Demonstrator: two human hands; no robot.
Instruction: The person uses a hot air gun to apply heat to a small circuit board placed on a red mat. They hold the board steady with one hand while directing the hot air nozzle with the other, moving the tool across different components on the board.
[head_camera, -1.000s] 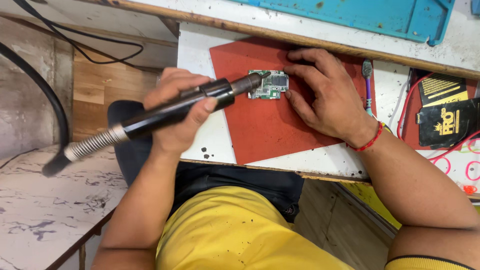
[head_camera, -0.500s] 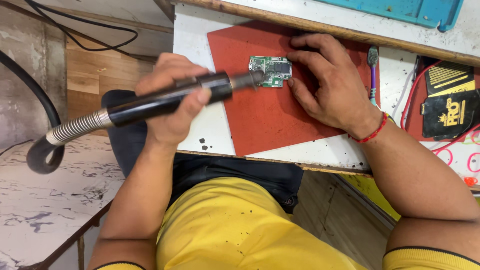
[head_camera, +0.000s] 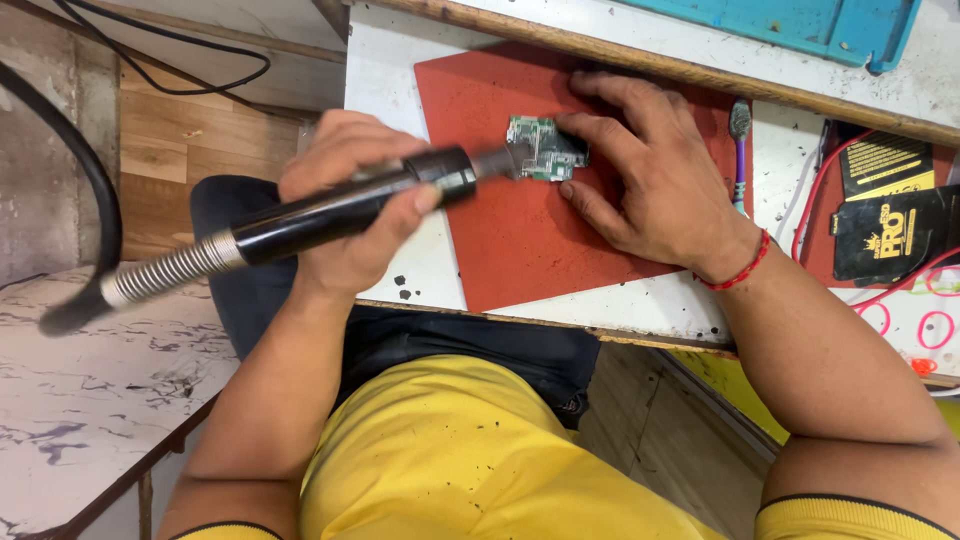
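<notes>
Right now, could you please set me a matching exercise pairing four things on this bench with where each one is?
Things:
1. hot-air handpiece
2. circuit board
3. purple brush
4. red mat

Places:
A. under the circuit board
B. beside the right hand, on the white benchtop
C. gripped in the left hand
D. at the right hand's fingertips

Pairs: 1-C, 2-D, 3-B, 4-A
</notes>
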